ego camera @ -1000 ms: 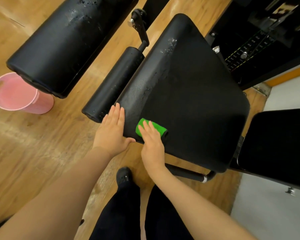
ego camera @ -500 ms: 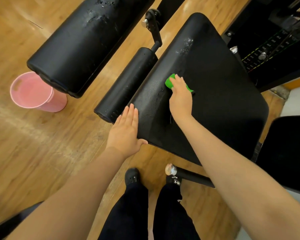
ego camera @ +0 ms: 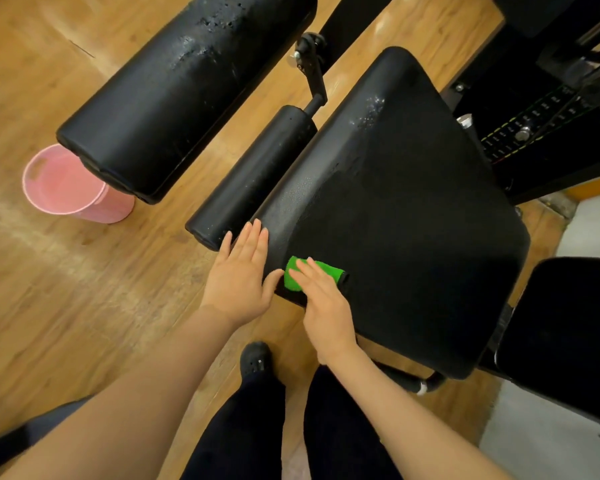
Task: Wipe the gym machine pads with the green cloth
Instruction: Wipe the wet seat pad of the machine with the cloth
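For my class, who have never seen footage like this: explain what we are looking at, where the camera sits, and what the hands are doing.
The camera is worn on a person's head, looking down at their own arms and legs. The right hand presses a folded green cloth flat onto the near corner of a black seat pad on a gym machine. The left hand rests open on the pad's edge. Water droplets show on the seat and on the large roller pad. A pink bucket stands on the wooden floor.

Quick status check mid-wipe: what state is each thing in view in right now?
green cloth: folded, pressed flat on the seat pad's near corner
seat pad: droplets along its left side
large roller pad: droplets on top
small roller pad: faint spots
pink bucket: upright on the floor
left hand: flat on the pad edge
right hand: fingers straight, pressing the cloth
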The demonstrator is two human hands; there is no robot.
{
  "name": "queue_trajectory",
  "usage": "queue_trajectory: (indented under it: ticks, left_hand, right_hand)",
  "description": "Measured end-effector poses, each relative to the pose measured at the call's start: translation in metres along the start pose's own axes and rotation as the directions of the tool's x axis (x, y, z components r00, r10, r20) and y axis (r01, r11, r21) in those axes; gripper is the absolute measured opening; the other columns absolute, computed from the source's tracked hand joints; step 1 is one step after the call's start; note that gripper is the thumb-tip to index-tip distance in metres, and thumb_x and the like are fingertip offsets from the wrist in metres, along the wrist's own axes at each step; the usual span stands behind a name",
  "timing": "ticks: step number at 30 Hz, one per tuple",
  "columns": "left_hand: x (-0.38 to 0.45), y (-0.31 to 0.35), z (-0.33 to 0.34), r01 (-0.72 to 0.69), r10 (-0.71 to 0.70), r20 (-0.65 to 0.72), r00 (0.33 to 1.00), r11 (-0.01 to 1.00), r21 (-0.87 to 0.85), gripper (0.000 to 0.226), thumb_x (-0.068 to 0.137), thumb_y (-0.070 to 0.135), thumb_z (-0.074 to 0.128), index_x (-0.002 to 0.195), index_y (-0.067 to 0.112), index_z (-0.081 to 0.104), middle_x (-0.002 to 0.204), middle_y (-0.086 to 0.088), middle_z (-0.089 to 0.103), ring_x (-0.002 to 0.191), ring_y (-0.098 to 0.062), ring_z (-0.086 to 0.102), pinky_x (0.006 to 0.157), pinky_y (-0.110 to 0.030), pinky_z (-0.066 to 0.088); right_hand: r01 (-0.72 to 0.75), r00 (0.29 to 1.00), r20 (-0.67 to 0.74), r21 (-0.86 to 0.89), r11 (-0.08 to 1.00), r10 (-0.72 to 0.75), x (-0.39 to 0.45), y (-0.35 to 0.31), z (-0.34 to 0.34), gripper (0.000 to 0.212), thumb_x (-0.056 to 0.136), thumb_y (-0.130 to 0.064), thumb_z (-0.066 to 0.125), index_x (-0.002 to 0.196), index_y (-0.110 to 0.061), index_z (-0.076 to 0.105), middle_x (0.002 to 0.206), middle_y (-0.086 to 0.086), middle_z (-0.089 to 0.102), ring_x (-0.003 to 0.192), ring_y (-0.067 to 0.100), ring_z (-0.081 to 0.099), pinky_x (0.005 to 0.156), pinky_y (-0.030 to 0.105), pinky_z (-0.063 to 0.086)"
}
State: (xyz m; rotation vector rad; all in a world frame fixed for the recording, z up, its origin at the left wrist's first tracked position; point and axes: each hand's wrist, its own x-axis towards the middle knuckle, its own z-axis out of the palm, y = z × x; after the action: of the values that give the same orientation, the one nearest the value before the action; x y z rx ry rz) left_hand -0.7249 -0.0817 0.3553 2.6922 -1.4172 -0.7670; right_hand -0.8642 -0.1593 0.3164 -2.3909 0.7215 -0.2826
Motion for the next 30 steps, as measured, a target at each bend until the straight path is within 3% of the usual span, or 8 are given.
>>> queue_trajectory:
  ticks: [5, 7, 11, 14, 20, 24, 27, 30]
  left_hand:
    - [0.035, 0.028, -0.008, 0.146, -0.157, -0.161, 0.975, 0.986, -0.078, 0.066, 0.103, 0.040, 0.024, 0.153, 0.005, -0.001, 0.162, -0.013, -0.006, 0.149, -0.025, -0.008, 0.119, -0.038, -0.006]
    - [0.061, 0.043, -0.014, 0.174, -0.186, -0.180, 0.966, 0.981, -0.080, 0.068, 0.103, 0.042, 0.025, 0.153, 0.005, -0.002, 0.162, -0.014, -0.008, 0.149, -0.026, -0.009, 0.120, -0.039, -0.003]
    - [0.102, 0.056, -0.014, 0.203, -0.214, -0.180, 0.960, 0.976, -0.078, 0.070, 0.102, 0.044, 0.024, 0.153, 0.004, 0.000, 0.162, -0.015, -0.004, 0.149, -0.028, -0.006, 0.122, -0.039, 0.000]
    - [0.108, 0.056, -0.006, 0.224, -0.240, -0.208, 0.948, 0.969, -0.100, 0.071, 0.100, 0.045, 0.028, 0.153, 0.003, 0.005, 0.161, -0.016, 0.005, 0.149, -0.028, 0.000, 0.120, -0.038, 0.000]
    - [0.111, 0.059, -0.005, 0.221, -0.238, -0.185, 0.953, 0.969, -0.106, 0.071, 0.098, 0.041, 0.033, 0.152, 0.002, 0.009, 0.160, -0.017, 0.009, 0.149, -0.028, 0.003, 0.118, -0.036, -0.001]
    - [0.111, 0.059, -0.006, 0.232, -0.245, -0.172, 0.954, 0.968, -0.091, 0.071, 0.097, 0.040, 0.036, 0.151, 0.001, 0.013, 0.159, -0.018, 0.014, 0.148, -0.029, 0.009, 0.118, -0.037, 0.002]
    - [0.113, 0.059, -0.008, 0.235, -0.248, -0.168, 0.954, 0.967, -0.096, 0.071, 0.097, 0.039, 0.041, 0.151, 0.001, 0.015, 0.159, -0.017, 0.017, 0.148, -0.030, 0.011, 0.118, -0.038, 0.004]
    - [0.114, 0.059, -0.008, 0.239, -0.253, -0.159, 0.954, 0.966, -0.102, 0.069, 0.098, 0.040, 0.037, 0.152, 0.002, 0.015, 0.159, -0.016, 0.015, 0.148, -0.028, 0.009, 0.119, -0.037, 0.003]
  right_hand:
    - [-0.147, 0.968, -0.195, 0.068, 0.987, 0.158, 0.084, 0.027, -0.052, 0.043, 0.085, 0.012, 0.044, 0.123, -0.002, 0.058, 0.130, 0.013, 0.056, 0.130, 0.025, 0.042, 0.106, 0.008, 0.016]
    - [-0.211, 0.953, -0.216, 0.037, 0.977, 0.214, 0.138, 0.045, -0.073, 0.045, 0.089, 0.012, 0.041, 0.130, -0.004, 0.052, 0.137, 0.009, 0.050, 0.136, 0.022, 0.035, 0.101, 0.002, 0.007]
    - [-0.228, 0.964, -0.148, -0.037, 0.973, 0.221, 0.225, 0.084, -0.092, 0.047, 0.095, 0.006, 0.037, 0.138, -0.011, 0.044, 0.147, 0.004, 0.038, 0.141, 0.015, 0.023, 0.104, 0.010, 0.013]
    - [-0.229, 0.969, -0.121, -0.108, 0.967, 0.216, 0.242, 0.095, -0.079, 0.053, 0.092, 0.010, 0.039, 0.140, -0.011, 0.040, 0.150, 0.005, 0.033, 0.142, 0.018, 0.020, 0.114, 0.029, 0.021]
    - [0.150, 0.989, 0.003, -0.118, 0.982, -0.151, 0.139, 0.083, -0.050, 0.046, 0.081, 0.007, 0.045, 0.123, -0.005, 0.058, 0.132, 0.012, 0.055, 0.130, 0.028, 0.042, 0.110, 0.036, 0.028]
    - [0.283, 0.957, 0.070, -0.018, 0.959, -0.281, 0.147, 0.096, -0.074, 0.044, 0.078, 0.014, 0.049, 0.116, -0.002, 0.063, 0.122, 0.014, 0.062, 0.120, 0.028, 0.052, 0.107, 0.032, 0.035]
    - [0.233, 0.971, -0.041, -0.036, 0.972, -0.234, 0.210, 0.116, -0.105, 0.042, 0.081, 0.010, 0.039, 0.116, 0.002, 0.062, 0.122, 0.018, 0.060, 0.121, 0.035, 0.051, 0.109, 0.020, 0.023]
    - [0.012, 0.995, -0.093, -0.117, 0.993, -0.022, 0.288, 0.138, -0.130, 0.043, 0.090, 0.008, 0.037, 0.128, -0.003, 0.054, 0.140, 0.012, 0.047, 0.137, 0.029, 0.033, 0.110, 0.020, 0.017]
